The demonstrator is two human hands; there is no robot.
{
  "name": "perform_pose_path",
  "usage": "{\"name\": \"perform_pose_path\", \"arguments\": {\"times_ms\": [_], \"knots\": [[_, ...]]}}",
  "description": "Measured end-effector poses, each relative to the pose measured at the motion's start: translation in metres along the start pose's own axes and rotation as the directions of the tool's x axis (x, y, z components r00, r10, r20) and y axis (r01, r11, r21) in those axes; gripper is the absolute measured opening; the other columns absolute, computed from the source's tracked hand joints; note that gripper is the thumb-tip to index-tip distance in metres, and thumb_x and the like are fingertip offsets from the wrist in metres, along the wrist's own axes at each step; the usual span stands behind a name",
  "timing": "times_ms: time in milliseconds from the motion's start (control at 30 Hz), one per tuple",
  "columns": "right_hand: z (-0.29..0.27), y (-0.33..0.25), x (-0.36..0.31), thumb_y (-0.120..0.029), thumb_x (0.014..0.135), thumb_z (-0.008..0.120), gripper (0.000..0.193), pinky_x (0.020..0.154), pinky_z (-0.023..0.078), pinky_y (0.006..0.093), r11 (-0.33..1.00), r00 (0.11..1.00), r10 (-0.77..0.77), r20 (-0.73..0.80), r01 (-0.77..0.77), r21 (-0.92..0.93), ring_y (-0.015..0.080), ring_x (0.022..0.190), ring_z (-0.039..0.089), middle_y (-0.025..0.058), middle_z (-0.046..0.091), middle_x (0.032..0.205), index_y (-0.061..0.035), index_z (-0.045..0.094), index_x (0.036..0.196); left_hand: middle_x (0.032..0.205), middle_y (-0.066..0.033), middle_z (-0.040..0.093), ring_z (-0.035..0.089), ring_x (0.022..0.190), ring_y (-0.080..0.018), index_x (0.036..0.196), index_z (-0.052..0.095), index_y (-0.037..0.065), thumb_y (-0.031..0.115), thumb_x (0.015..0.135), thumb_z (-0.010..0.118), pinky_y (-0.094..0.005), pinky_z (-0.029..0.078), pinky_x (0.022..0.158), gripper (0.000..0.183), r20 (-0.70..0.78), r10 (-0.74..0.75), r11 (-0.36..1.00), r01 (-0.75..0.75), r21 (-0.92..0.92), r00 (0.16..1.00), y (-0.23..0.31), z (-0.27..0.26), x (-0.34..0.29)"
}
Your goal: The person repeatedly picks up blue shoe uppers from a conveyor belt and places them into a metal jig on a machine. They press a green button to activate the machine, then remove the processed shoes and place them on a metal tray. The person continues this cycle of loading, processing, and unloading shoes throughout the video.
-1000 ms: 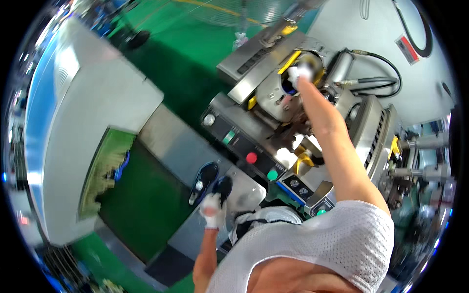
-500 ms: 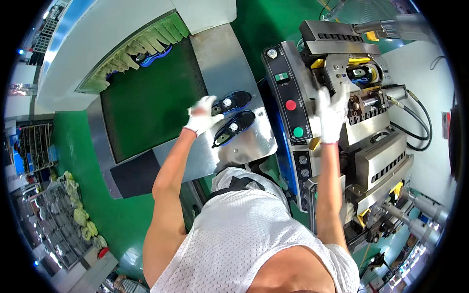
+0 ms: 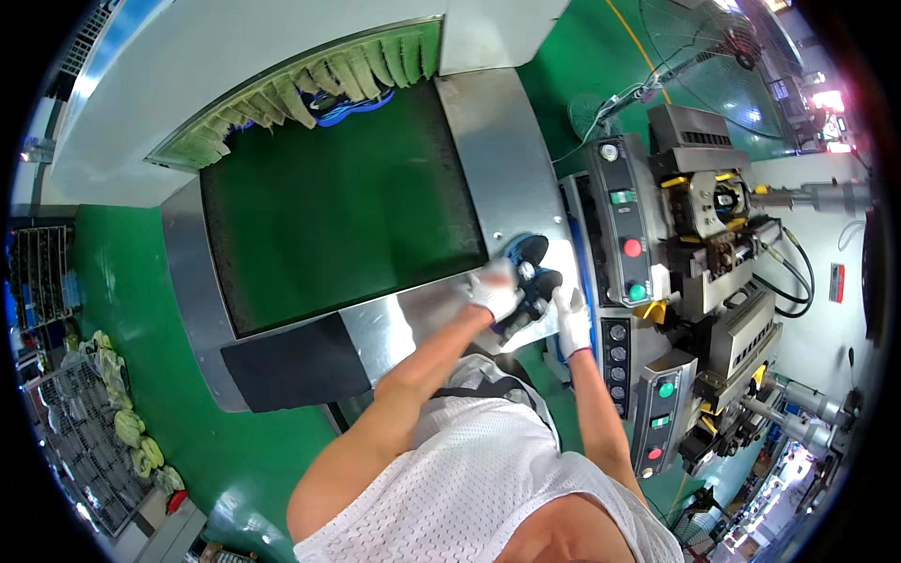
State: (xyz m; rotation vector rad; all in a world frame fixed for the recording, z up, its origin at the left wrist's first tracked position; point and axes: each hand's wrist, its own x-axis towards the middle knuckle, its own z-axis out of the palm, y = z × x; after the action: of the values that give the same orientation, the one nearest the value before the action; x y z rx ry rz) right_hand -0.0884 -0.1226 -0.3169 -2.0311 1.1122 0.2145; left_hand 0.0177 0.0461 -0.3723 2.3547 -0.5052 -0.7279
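Two dark shoes with blue edges lie side by side on the metal ledge: the farther shoe (image 3: pixel 532 248) and the nearer shoe (image 3: pixel 542 285). Pale round pieces show on their uppers. My left hand (image 3: pixel 495 291), in a white glove, is over the heel end of the pair; motion smears its fingers. At the toe of the nearer shoe is my right hand (image 3: pixel 573 324), also white-gloved. Its fingertips meet the toe's outline, but whether they grip it I cannot make out. Shoe parts (image 3: pixel 349 107) with blue edges show under the fabric strips of the machine opening.
A green conveyor belt (image 3: pixel 338 206) runs from under the strip curtain (image 3: pixel 375 66). A black mat (image 3: pixel 296 366) lies on the ledge's left. To the right stands a press machine (image 3: pixel 709 202) with a button panel (image 3: pixel 631 225). A fan (image 3: pixel 723 56) stands behind it.
My left hand has moved right and nearer, over the shoes. The right hand has come away from the press toward the nearer shoe's toe. The view has shifted, showing the scene farther right and lower.
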Motion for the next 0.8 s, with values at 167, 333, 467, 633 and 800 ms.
{"name": "perform_pose_path", "arguments": {"times_ms": [167, 333, 467, 633, 800], "knots": [[0.083, 0.014, -0.01, -0.052, 0.1, 0.053, 0.07, 0.104, 0.047, 0.0448, 0.917, 0.969, -0.003, -0.247, -0.095, -0.387, 0.0405, 0.121, 0.061, 0.0284, 0.062, 0.132, 0.0023, 0.05, 0.144, 0.137, -0.0277, 0.054, 0.049, 0.133, -0.043, 0.14, 0.047, -0.001, 0.046, 0.082, 0.075, -0.056, 0.038, 0.111, 0.081, 0.184, 0.029, 0.984, 0.004, -0.178, 0.982, -0.018, -0.01, -0.041], [0.085, 0.054, 0.007, -0.038, 0.093, 0.069, 0.066, 0.106, 0.046, 0.0427, 0.933, 0.963, -0.052, -0.265, -0.048, -0.357, 0.0407, 0.125, 0.058, 0.0284, 0.06, 0.135, 0.0039, 0.052, 0.142, 0.135, -0.0241, 0.059, 0.055, 0.128, -0.0385, 0.131, 0.059, -0.001, 0.035, 0.095, 0.063, -0.0449, 0.042, 0.111, 0.051, -0.247, 0.007, 0.936, -0.094, -0.34, 0.969, -0.127, -0.051, -0.007], [0.098, 0.09, -0.006, -0.011, 0.086, 0.076, 0.066, 0.101, 0.049, 0.0339, 0.993, 0.938, 0.118, -0.327, -0.107, 0.051, 0.024, 0.117, 0.063, 0.018, 0.064, 0.132, 0.0064, 0.048, 0.143, 0.131, -0.0216, 0.059, 0.055, 0.125, -0.0385, 0.127, 0.059, 0.002, 0.018, 0.092, 0.066, -0.0485, 0.043, 0.109, 0.039, -0.645, 0.097, 0.995, -0.077, 0.059, 0.758, -0.242, -0.21, 0.067], [0.095, 0.031, -0.027, -0.013, 0.086, 0.075, 0.067, 0.096, 0.049, 0.0325, 0.931, 0.917, 0.284, -0.281, -0.194, 0.308, 0.0233, 0.112, 0.063, 0.0164, 0.068, 0.119, 0.0088, 0.046, 0.143, 0.14, -0.0183, 0.056, 0.051, 0.132, -0.0383, 0.137, 0.055, 0.006, 0.028, 0.086, 0.074, -0.0498, 0.04, 0.111, 0.059, -0.577, 0.293, 0.908, -0.032, 0.418, 0.763, -0.287, -0.361, 0.176], [0.092, 0.039, -0.001, -0.024, 0.083, 0.074, 0.067, 0.097, 0.049, 0.0301, 0.97, 0.882, 0.219, -0.417, -0.151, 0.192, 0.0222, 0.11, 0.066, 0.0149, 0.071, 0.118, 0.0088, 0.052, 0.137, 0.126, -0.0203, 0.066, 0.063, 0.12, -0.036, 0.134, 0.056, 0.006, 0.05, 0.085, 0.072, -0.0515, 0.047, 0.1, 0.067, -0.254, 0.025, 0.896, 0.091, 0.435, 0.967, -0.327, -0.378, 0.234]]}}
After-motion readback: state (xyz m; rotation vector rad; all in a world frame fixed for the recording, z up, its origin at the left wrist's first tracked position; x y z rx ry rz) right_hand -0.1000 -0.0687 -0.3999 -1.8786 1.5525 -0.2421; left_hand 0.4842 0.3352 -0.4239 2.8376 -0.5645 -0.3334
